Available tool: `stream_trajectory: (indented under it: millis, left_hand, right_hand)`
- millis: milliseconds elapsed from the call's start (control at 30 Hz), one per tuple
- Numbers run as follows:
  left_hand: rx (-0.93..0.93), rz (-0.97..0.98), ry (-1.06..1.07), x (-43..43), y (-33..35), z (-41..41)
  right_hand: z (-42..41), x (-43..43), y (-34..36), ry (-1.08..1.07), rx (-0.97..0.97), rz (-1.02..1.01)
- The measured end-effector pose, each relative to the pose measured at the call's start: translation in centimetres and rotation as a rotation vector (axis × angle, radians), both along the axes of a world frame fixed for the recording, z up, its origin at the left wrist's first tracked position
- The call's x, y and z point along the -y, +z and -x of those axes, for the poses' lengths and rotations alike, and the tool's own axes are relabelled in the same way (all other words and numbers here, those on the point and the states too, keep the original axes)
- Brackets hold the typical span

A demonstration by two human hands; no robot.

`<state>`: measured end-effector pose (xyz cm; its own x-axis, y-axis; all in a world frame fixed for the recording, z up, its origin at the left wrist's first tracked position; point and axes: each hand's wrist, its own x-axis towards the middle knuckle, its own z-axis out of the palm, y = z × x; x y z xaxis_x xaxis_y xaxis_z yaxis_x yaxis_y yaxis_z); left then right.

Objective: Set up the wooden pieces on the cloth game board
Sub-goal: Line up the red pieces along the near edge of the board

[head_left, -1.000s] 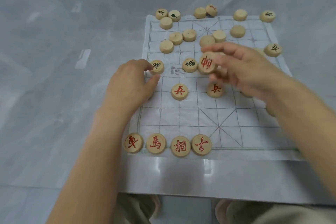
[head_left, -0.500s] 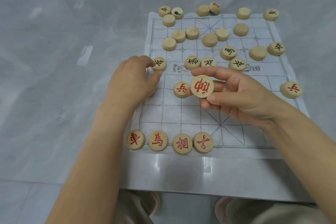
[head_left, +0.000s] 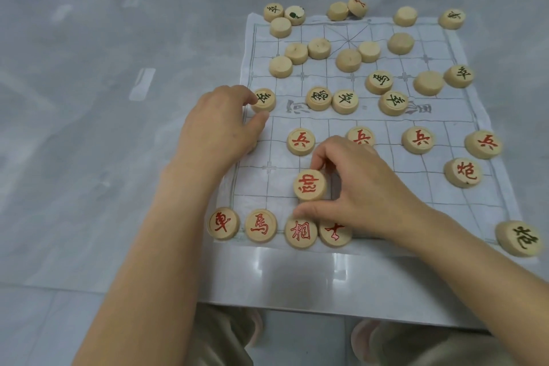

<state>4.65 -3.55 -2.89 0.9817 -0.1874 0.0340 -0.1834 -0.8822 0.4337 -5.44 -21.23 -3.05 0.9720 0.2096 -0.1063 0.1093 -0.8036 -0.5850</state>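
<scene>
Red-marked piece (head_left: 310, 186) pinched in the right hand (head_left: 365, 187), which half-covers a second red disc (head_left: 361, 135); left hand (head_left: 219, 128) pinches a black-marked piece (head_left: 264, 100).

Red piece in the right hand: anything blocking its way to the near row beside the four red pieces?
No visible blocker. The right hand pinches the red piece just beyond the row's rightmost piece; the spot beside that is hidden under the hand.

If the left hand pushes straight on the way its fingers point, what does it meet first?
The black-marked piece at the cloth board's left edge: the left hand seems to pinch it now. Past that, the next black-marked piece lies roughly in line, though height is unclear.
</scene>
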Motion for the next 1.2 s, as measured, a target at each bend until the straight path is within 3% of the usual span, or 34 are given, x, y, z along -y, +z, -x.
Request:
stream_trajectory:
  millis: [100,233,533,733,900,1000,1067,1133,1200]
  left_hand:
    - [0.002,-0.003,0.000,0.0,0.0,0.1]
    - [0.002,0.002,0.005,-0.2,0.0,-0.1]
    - [0.013,0.012,0.009,-0.2,-0.1,-0.2]
    - [0.031,0.006,-0.007,0.1,0.0,-0.1]
    - [0.037,-0.004,-0.039,0.4,-0.2,0.1]
    - [0.025,-0.006,-0.102,0.9,0.4,0.6]
    - [-0.034,0.059,-0.199,1.6,1.5,1.5]
    - [-0.232,0.169,-0.318,2.2,3.0,3.1]
    - [-0.417,0.104,-0.468,2.8,4.1,4.9]
  right_hand:
    - [0.0,-0.7,-1.1,-0.041,0.121,0.236]
    - [-0.4,-0.2,-1.0,-0.017,0.047,0.346]
    - [-0.7,0.8,-0.6,0.136,-0.008,0.222]
    - [-0.5,4.3,3.3,-0.024,-0.013,0.079]
    - [3.0,5.8,3.2,0.104,-0.189,0.191]
    - [4.1,6.3,2.4,0.100,-0.260,0.159]
    - [4.3,6.4,2.1,0.107,-0.278,0.147]
    - [4.3,6.1,1.7,0.134,-0.269,0.169]
    - [4.3,5.9,1.6,0.147,-0.256,0.162]
